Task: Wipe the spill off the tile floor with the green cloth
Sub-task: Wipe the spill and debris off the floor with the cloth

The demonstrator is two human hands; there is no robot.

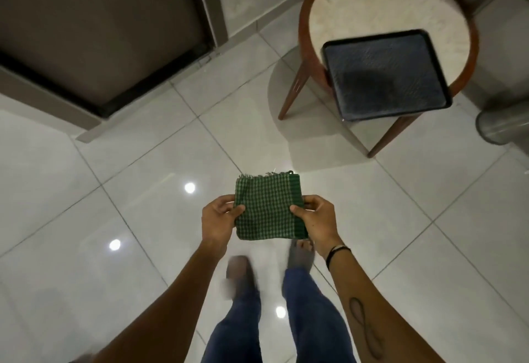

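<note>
Head view, looking down. A person stands on a glossy pale grey tile floor point(148, 219) and holds a folded green-and-white checked woven cloth point(267, 208) in the air in front of the body, above the feet and clear of the floor. The left hand point(219, 219) closes its grip on the cloth's left edge, thumb on top and fingers curled beneath; the right hand point(313, 219) closes its grip on the right edge in the same manner, beside the cloth's solid dark green border. The far edge of the cloth is frayed. A thin black band point(337, 254) encircles the right wrist, and a dark looped tattoo point(366, 331) marks the right forearm. Below the cloth, two legs in blue denim trousers point(312, 319) end in feet that are blurred. At upper right stands a round wooden-rimmed bench with a pale stone top point(372, 10) on slanted wooden legs; a dark rectangular tray point(383, 76) rests on its near part and overhangs the rim. A grey metal cylindrical bin point(506, 125) is partly visible at the right edge. A dark brown door in a grey frame point(94, 27) fills the upper left. No spill can be made out on the tiles; only bright ceiling-light reflections show.
</note>
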